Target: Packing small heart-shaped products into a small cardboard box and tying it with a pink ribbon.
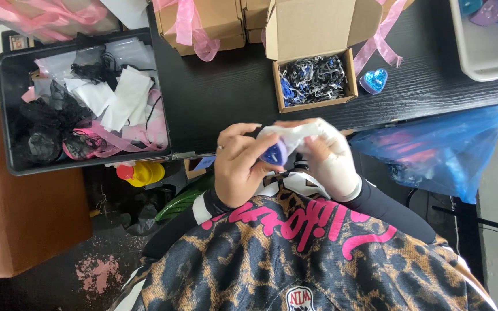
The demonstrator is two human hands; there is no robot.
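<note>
Both hands meet just off the counter's near edge, above the person's chest. The left hand curls its fingers around a small purple-blue glittery object, while the right hand, in a white glove, grips the white wrapping over the same object. On the black wooden counter, an open cardboard box of blue and black shredded paper sits near that edge, with a blue glittery heart just beside it.

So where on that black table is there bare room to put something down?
Bare table lies between the black tray and the open box of shredded paper. A smaller patch sits right of the blue heart. The back edge is crowded with boxes and pink ribbon.
</note>
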